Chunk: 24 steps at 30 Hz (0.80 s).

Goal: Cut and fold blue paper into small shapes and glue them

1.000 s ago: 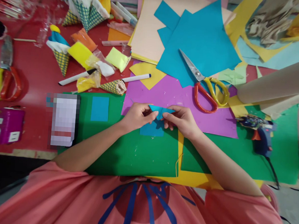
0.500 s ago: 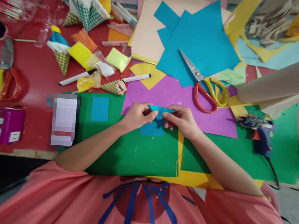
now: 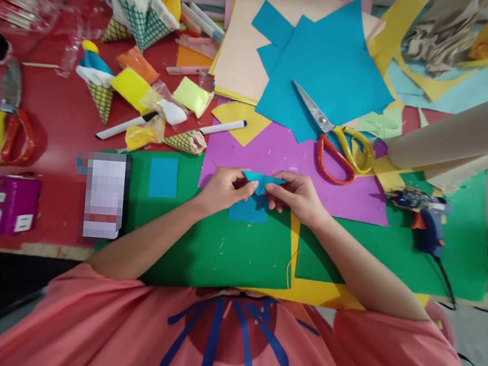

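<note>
A small piece of folded blue paper (image 3: 261,180), roughly triangular with its point downward, is pinched between my two hands. My left hand (image 3: 228,188) grips its left corner with thumb and fingers. On the opposite corner, my right hand (image 3: 295,195) has the same kind of pinch. Just below the fingers, a blue paper square (image 3: 247,212) lies on the green sheet (image 3: 206,247), partly hidden by the hands. Another blue paper square (image 3: 163,178) lies flat to the left, apart from my hands.
Scissors (image 3: 325,122) lie on blue and purple sheets ahead. At right are a glue gun (image 3: 429,224) and a pale paper roll (image 3: 452,130). Left stand a blurred-out phone-like object (image 3: 105,195), a purple box (image 3: 8,205) and more scissors (image 3: 10,111). Clay packets (image 3: 133,90) and markers lie behind.
</note>
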Motion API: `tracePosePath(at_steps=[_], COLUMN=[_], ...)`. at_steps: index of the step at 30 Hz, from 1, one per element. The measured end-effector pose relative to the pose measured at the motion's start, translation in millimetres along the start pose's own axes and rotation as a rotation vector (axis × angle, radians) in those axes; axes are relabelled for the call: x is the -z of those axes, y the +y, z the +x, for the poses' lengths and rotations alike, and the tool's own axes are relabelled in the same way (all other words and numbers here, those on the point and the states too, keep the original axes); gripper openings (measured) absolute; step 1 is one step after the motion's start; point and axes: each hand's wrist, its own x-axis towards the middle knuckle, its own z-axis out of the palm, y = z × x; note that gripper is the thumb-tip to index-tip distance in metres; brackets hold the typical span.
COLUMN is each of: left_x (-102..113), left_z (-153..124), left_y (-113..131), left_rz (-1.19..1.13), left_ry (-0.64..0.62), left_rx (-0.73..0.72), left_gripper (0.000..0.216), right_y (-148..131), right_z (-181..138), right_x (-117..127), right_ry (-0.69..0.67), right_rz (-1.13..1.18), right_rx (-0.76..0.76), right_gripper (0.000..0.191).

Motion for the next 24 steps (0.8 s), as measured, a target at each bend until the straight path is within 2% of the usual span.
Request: tracePosePath(at_steps=[12, 17, 19, 24], left_x=[1.2, 0.6, 0.8, 1.5], left_z=[0.5, -0.7, -1.5, -2.1], left_y=[0.1, -1.3, -2.6, -9.2], left_rz=[0.031, -0.079, -0.137, -0.101], left_ry=[-0.005, 0.077, 0.115, 0.208], left_rx=[0.003, -0.016, -0.028, -0.223], left_gripper=[0.027, 0.011, 0.019, 0.020], right_y=[0.6, 2.7, 2.9, 2.9], right_z=[0.3, -1.2, -1.7, -2.5], right_x=[0.7, -1.8, -3.6, -3.7], right_ry=[0.001, 0.079, 0.118, 0.127], right_rz=[-0.020, -0.069, -0.074, 0.009], right_rx=[0.004, 0.044, 0.076, 0.161], right_gripper=[0.029, 0.030, 0.031, 0.053])
